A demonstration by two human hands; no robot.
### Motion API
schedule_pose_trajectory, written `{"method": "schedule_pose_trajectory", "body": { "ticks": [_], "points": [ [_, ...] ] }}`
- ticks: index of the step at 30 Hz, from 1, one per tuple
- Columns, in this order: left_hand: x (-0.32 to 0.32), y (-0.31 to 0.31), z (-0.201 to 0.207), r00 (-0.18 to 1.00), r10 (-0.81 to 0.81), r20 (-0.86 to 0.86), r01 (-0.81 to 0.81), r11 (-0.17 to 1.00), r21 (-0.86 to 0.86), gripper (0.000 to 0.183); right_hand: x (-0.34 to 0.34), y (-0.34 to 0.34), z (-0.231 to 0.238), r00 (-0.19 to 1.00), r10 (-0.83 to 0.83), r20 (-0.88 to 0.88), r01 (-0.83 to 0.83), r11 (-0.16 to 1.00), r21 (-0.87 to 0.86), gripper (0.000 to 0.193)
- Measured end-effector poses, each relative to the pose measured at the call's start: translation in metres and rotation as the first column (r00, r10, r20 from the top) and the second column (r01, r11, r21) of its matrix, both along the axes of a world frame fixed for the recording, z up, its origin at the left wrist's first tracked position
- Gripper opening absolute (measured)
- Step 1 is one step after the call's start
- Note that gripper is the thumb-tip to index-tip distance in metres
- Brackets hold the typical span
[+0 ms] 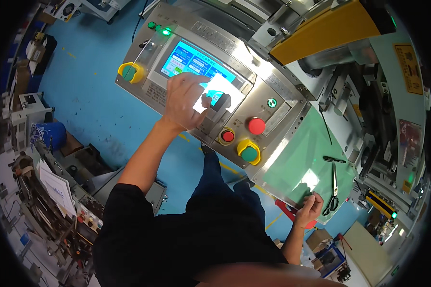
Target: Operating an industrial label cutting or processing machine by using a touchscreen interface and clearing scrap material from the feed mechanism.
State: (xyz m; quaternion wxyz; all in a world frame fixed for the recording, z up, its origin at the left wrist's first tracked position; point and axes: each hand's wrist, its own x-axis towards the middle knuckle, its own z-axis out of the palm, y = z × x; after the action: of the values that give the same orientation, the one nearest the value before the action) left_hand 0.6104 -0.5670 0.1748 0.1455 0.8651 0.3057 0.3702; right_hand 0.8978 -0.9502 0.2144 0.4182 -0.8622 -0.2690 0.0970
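My left hand is over the lit touch screen of a metal control panel, its fingers curled in and its fingertips close to the glass. Whether a fingertip touches the screen I cannot tell. A white glare covers the screen's right part beside the hand. My right hand is at the near edge of a green work surface, fingers curled together, with nothing visible in them. Black-handled scissors lie on that surface to the right of this hand, and a small black tool lies beyond them.
The panel carries a red mushroom button, a smaller red button and green buttons in yellow guards. A yellow machine beam juts over the back right. A blue bucket and machinery stand left, on a blue floor.
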Motion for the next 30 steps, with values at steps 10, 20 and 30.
{"method": "schedule_pose_trajectory", "body": {
  "ticks": [10, 20, 30],
  "points": [
    [0.006, 0.003, -0.003, 1.0, -0.012, -0.023, 0.011, 1.0, -0.018, 0.016, -0.002, 0.006, -0.001, 0.998, -0.015, 0.061, 0.016, 1.0, -0.007, 0.018],
    [0.008, -0.002, 0.003, 0.999, -0.02, -0.032, 0.019, 0.999, -0.045, 0.016, -0.001, 0.004, -0.002, 0.998, -0.02, 0.059, 0.021, 1.0, -0.018, 0.017],
    [-0.024, -0.012, -0.012, 0.989, 0.137, 0.063, -0.138, 0.99, 0.002, 0.014, 0.002, 0.0, -0.006, 0.998, -0.018, 0.063, 0.017, 1.0, 0.009, 0.018]
  ]
}}
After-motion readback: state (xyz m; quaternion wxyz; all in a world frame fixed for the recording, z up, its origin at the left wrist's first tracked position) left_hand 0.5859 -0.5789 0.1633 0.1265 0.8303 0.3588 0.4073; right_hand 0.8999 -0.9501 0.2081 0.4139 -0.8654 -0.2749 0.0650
